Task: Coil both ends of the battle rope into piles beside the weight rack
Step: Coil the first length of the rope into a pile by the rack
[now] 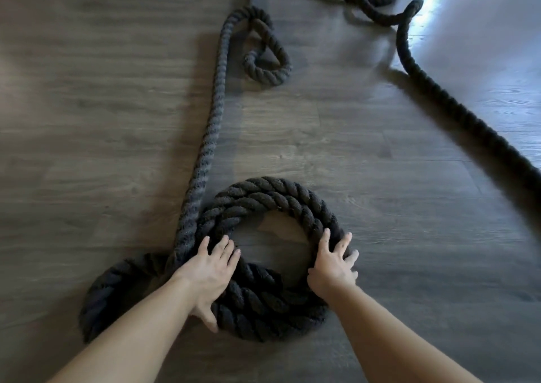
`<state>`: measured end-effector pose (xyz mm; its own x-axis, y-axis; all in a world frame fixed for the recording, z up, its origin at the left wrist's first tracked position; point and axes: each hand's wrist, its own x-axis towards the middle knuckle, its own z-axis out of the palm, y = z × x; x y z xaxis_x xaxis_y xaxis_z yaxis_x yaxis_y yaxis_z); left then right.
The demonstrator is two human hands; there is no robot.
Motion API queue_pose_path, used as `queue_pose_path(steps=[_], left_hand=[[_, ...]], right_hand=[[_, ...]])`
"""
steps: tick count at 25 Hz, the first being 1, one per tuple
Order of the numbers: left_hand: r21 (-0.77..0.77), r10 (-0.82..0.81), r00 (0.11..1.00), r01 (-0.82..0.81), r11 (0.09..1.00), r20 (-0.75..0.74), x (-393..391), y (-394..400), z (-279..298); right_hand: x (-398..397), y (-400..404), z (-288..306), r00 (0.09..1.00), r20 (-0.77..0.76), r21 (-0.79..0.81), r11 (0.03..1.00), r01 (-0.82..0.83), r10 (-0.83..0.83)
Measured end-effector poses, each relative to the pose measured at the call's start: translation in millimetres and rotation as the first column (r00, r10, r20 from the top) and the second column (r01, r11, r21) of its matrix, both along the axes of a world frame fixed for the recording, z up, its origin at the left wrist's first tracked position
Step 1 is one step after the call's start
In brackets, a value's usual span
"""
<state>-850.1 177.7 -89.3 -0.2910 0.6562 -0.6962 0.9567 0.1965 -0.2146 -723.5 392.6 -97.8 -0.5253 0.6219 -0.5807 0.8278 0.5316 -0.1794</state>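
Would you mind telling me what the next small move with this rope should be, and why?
Probably draw in the slack strand with the left hand and lay it as another turn on the coil. Both hands, the right hand included, rest flat on the coil, which looks settled, while that strand runs loose up the floor to an untidy loop.

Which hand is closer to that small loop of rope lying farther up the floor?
Left. The left hand sits almost below the small loop; the right hand is farther right.
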Motion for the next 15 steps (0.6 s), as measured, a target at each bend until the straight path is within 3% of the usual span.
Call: queue_pose_path(steps=[3,6,8,11,12,13,15], left_hand=[[0.068,0.234,0.972,-0.233,0.970,0.002,-3,22,-3],[0.131,0.574,0.819,-0.571,0.810,0.020,-7,72,4],[0.148,0.639,0.763,-0.646,0.749,0.096,-25,101,16],[0.190,0.433,0.849,-0.498,0.846,0.302,-95,91,35],[0.136,0.345,0.883,-0.403,0.905,0.319,-125,75,39],[0.048,0.235,0.935,-0.256,0.965,0.266,-155,60,39],[-0.054,0.013,0.994,-0.007,0.998,0.111,-194,33,27]], right_hand=[[-25,-28,2,0.978,-0.041,-0.033,0.979,0.202,-0.203],[-59,-43,6,0.956,0.020,-0.168,0.942,0.292,-0.293],[-83,-40,8,0.945,0.070,-0.240,0.915,0.326,-0.318],[-116,-27,5,0.943,0.125,-0.281,0.901,0.332,-0.308],[-123,-24,3,0.938,0.136,-0.278,0.896,0.346,-0.320],[-131,-24,3,0.933,0.139,-0.255,0.898,0.358,-0.333],[-143,-26,-2,0.927,0.144,-0.145,0.919,0.366,-0.347]])
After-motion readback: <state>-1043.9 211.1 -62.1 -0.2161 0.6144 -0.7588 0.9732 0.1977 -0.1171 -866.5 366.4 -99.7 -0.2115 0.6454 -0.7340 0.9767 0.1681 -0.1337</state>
